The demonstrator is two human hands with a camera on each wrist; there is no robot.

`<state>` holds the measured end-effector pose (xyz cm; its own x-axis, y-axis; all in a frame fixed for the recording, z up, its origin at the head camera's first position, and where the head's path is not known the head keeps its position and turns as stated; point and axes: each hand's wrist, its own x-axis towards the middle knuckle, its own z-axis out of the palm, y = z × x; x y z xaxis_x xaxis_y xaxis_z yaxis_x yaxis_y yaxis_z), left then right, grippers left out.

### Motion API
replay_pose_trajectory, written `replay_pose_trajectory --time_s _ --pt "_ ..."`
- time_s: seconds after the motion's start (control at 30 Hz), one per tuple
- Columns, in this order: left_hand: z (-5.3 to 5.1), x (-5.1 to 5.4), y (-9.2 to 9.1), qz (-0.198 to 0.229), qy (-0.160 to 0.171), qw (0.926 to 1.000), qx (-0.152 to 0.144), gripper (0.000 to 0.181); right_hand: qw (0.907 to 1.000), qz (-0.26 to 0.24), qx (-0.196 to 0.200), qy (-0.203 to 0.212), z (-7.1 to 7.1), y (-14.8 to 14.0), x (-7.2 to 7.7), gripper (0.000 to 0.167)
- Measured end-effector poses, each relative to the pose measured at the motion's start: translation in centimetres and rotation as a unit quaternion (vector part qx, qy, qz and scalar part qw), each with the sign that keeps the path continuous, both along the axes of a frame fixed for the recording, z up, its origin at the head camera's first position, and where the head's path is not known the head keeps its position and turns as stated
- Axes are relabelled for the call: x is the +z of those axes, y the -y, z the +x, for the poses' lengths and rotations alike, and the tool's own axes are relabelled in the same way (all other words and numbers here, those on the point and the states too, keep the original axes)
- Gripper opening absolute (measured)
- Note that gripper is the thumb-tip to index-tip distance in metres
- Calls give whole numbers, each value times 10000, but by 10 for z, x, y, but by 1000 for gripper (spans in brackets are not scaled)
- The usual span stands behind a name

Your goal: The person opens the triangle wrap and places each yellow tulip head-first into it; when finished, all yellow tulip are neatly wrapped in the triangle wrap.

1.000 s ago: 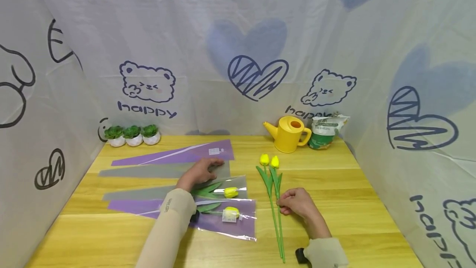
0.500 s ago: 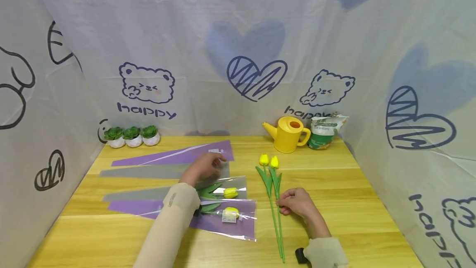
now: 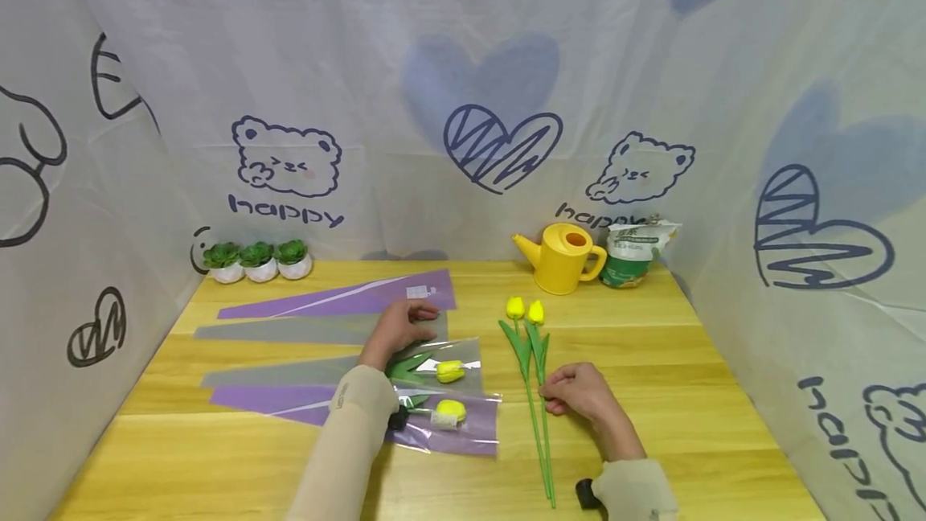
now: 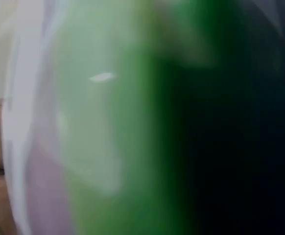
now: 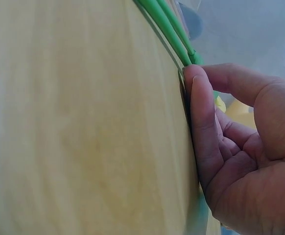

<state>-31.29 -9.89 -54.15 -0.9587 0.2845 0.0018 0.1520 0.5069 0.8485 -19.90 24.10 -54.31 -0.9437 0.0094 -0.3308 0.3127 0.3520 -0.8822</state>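
pinching is done by the right hand (image 3: 579,394), whose thumb and forefinger are brought together on the green stem of the right tulip (image 3: 538,354). just beside it, the left tulip (image 3: 518,354) is laid, and both are stretched lengthwise on the wooden table (image 3: 673,416). well apart from the right, the left hand (image 3: 398,332) is held over the flat grey wrapper (image 3: 311,330), with its fingers bent; whether anything is gripped by them cannot be told, as only blurred green is mostly shown by the left wrist view. by the left forearm, the filled purple wrapper (image 3: 481,434) is partly covered.
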Motion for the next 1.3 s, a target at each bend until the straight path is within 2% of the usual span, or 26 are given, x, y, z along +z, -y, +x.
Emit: replay_pose_trajectory --time_s 0.2,0.5,0.67,0.9,1.1,1.3 --pt "2 -1 0 -10 -17 10000 52 43 10000 -36 77 -24 0 -1 1 15" --pt "2 -4 -3 -89 -21 9993 360 28 10000 -40 44 -1 1 -2 2 15" --pt "3 -6 -1 249 -5 9990 372 29 10000 8 30 -43 2 0 3 13" --pt "3 -7 -1 814 283 9948 541 30 9996 247 -91 -101 10 10 10 19" --pt "3 -7 -4 952 438 9915 777 31 9980 624 -31 -131 12 12 10 16" --pt "3 -7 -7 1042 563 9884 955 29 9986 516 40 -143 12 8 11 11"
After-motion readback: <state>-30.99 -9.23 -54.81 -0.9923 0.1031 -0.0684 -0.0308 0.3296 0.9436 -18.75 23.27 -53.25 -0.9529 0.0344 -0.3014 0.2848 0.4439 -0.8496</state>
